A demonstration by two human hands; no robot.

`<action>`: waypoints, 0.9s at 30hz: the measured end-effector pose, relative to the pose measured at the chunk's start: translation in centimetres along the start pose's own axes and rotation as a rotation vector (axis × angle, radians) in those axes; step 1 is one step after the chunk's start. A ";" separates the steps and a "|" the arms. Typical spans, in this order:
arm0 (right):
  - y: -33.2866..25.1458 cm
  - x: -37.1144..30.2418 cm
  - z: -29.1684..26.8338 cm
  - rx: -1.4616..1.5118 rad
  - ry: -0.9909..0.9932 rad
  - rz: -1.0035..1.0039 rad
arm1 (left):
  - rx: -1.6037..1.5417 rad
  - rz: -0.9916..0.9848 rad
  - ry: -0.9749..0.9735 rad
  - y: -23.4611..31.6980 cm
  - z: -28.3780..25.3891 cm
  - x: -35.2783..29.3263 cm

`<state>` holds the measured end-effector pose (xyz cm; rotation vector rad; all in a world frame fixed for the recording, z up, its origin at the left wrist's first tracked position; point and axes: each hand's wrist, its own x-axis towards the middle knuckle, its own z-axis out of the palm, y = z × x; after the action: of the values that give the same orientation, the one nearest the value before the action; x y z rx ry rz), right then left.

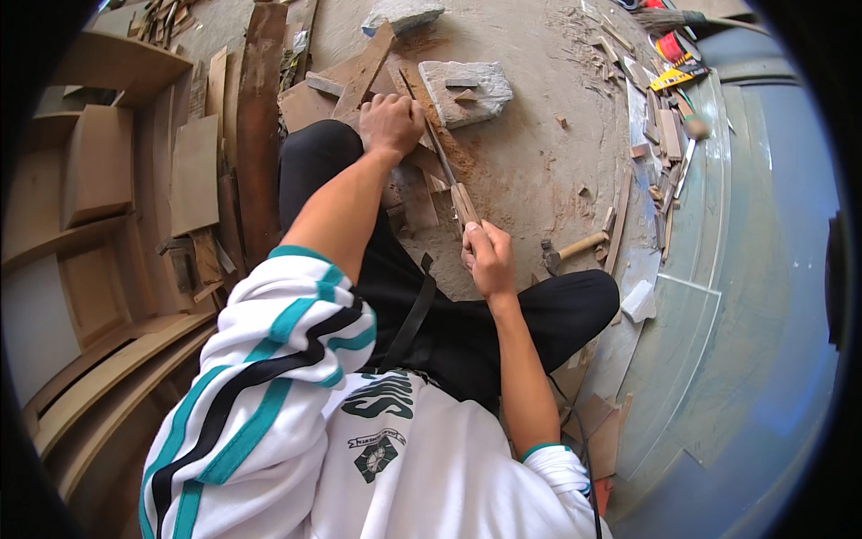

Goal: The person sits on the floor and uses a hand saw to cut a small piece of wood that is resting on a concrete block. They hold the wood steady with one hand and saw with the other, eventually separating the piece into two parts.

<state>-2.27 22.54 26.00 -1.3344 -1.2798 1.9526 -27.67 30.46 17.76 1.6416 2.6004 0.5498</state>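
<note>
My right hand [488, 259] is closed around the wooden handle of a handsaw [463, 203]. Its narrow dark blade points away from me and slants up to the left. My left hand [392, 124], fingers curled down, presses on a piece of wood [426, 162] just left of the blade; the fingertips are hidden. Beyond that hand a wooden strip [370, 72] lies at a slant. Reddish sawdust is scattered along the blade.
A rough pale stone block [489, 101] with small offcuts on it lies beyond the saw. A hammer [575, 251] rests by my right knee. Wooden boards [196, 175] and frames stand at left. Glass sheets [718, 296] lie at right, with wood scraps and a yellow tool [678, 76].
</note>
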 end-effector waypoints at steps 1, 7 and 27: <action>-0.3 0.0 0.1 0.013 -0.004 0.015 | -0.013 -0.019 0.020 0.4 0.5 -0.1; -0.8 -0.3 0.1 -0.040 -0.008 0.032 | -0.127 -0.119 0.311 0.6 2.2 -0.6; -1.3 0.4 -1.0 -0.007 -0.008 0.102 | -0.044 -0.095 0.292 -0.4 3.0 -1.2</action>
<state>-1.69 23.89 26.90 -1.4220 -1.2456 2.0248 -26.92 30.09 14.59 1.5175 2.8221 0.8959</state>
